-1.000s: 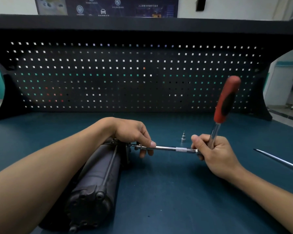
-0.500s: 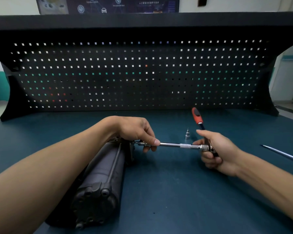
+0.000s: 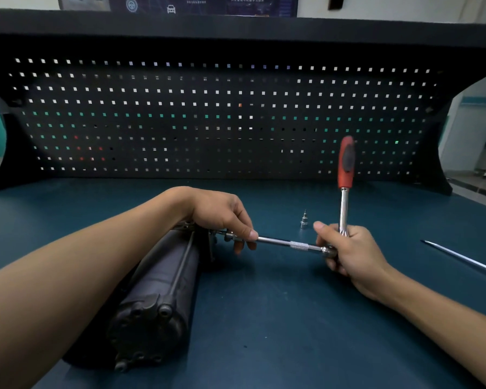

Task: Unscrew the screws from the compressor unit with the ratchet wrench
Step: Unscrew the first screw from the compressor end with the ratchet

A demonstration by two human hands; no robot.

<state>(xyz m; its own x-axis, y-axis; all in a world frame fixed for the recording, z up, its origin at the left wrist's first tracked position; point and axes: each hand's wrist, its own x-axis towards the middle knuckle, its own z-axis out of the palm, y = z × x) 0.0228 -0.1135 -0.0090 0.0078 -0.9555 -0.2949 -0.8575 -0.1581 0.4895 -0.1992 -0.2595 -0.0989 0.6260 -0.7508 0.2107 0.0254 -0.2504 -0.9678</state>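
Observation:
A dark cylindrical compressor unit (image 3: 155,293) lies lengthwise on the blue bench, its far end under my left hand (image 3: 222,217). A ratchet wrench (image 3: 344,197) with a red and black handle stands upright. Its head carries a steel extension bar (image 3: 286,244) that runs left to the compressor's far end. My left hand pinches the bar near the compressor. My right hand (image 3: 345,254) grips the wrench at its head and lower shank. The screw under the bar's tip is hidden by my fingers.
A small steel bit socket (image 3: 304,220) stands on the bench just behind the bar. A long thin steel rod (image 3: 463,258) lies at the right. The black pegboard (image 3: 208,116) closes off the back of the blue bench (image 3: 278,332).
The wrench handle swung away and down toward the bench, then back up to upright. My left hand stayed on the bar by the compressor.

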